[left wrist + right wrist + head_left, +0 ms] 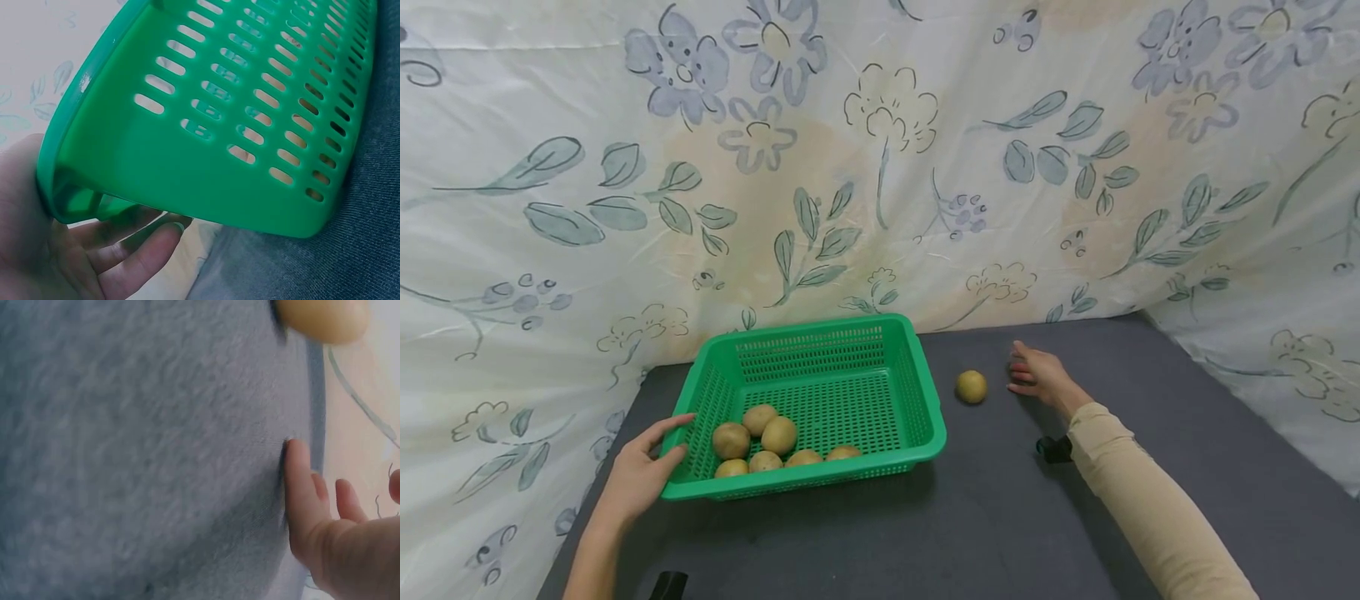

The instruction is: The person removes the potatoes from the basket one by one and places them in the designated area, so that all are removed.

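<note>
A green plastic basket (910, 417) with slotted walls sits on the dark cloth, several round potatoes (779, 434) gathered at its front left. My left hand (640, 471) grips the basket's left rim; the left wrist view shows the fingers (147, 259) curled round the rim's edge. One potato (972, 387) lies alone on the cloth to the right of the basket. Just right of that potato is my right hand (1041, 379), holding nothing, its fingers loosely bent. In the right wrist view the lone potato (325, 319) shows at the top, apart from the fingers (299, 475).
Dark grey cloth (1000, 508) covers the surface. Behind it and along both sides hangs a white curtain (880, 167) with printed flowers and leaves. A black wrist strap piece (1054, 450) shows beneath the right sleeve.
</note>
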The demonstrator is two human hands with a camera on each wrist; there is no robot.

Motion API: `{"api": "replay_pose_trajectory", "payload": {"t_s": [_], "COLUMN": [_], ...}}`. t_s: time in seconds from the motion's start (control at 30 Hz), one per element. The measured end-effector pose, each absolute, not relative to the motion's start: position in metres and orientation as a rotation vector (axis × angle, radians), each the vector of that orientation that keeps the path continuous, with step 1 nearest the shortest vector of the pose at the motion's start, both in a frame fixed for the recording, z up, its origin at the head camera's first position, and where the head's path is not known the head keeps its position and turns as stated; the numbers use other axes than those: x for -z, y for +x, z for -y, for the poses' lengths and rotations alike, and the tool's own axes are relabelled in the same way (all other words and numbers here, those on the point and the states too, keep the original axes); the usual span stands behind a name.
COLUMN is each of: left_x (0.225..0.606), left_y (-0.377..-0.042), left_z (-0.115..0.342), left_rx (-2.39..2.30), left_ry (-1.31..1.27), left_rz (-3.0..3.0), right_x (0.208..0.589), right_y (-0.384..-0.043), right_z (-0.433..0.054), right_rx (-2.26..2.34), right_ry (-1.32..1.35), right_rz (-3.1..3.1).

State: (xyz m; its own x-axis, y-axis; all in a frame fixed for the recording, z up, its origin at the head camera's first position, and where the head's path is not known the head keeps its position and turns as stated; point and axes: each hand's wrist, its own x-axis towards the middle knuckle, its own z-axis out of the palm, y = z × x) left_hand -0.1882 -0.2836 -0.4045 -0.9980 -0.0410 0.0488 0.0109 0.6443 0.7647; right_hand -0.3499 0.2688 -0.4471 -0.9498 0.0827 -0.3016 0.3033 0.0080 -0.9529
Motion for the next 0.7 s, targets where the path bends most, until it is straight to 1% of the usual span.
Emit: {"api": "replay_pose_trajectory", "payload": {"t_s": [0.37,0.7], "left_x": [0.403,0.404], "left_y": [-0.188,-0.189], "left_z": [0.284,0.284], "left_rx": [1.262,1.273], "left_ry": [0.015,0.021], "left_rz": [2.797,2.800], "right_x": [0.441,0.431], "right_y": [-0.347,-0.345], "right_z": [-0.277,-0.283], "right_rx": [2.151,2.197], "right_ry": [0.392,0.289], "right_rz": [-2.013,-1.905]}}
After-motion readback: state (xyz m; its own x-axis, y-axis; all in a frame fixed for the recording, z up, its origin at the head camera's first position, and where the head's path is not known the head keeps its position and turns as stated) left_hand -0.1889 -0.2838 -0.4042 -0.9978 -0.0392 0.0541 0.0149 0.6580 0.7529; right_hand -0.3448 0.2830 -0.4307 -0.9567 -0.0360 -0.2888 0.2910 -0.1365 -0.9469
